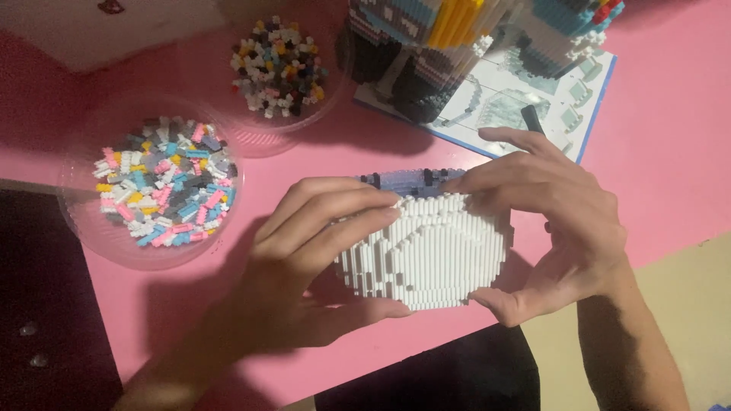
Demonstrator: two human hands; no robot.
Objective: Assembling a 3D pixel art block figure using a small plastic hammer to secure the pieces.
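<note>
Two bare hands are closed around a white brick model [426, 255], which is held just above the near edge of a pink table [670, 137]. The model is clasped from the left by the left hand [304, 274], with the thumb pressed along its lower edge and the fingers laid across its upper left side. It is gripped from the right by the right hand [563, 228], with the thumb set under its lower right corner and the fingertips resting on its top rim. A band of pale purple and dark bricks is seen along the top of the model, between the two sets of fingertips.

Farther back on the left, a clear round bowl [99, 228] filled with small loose bricks in white, grey, pink, blue and yellow is placed on the table. Behind it, a second clear bowl [263, 133] with a smaller heap of mixed bricks is set, near the first.

At the far edge, an instruction sheet [548, 114] with a blue border is laid on the table, and a large finished brick figure [457, 38] in dark, blue, yellow and white is stood partly on it.
</note>
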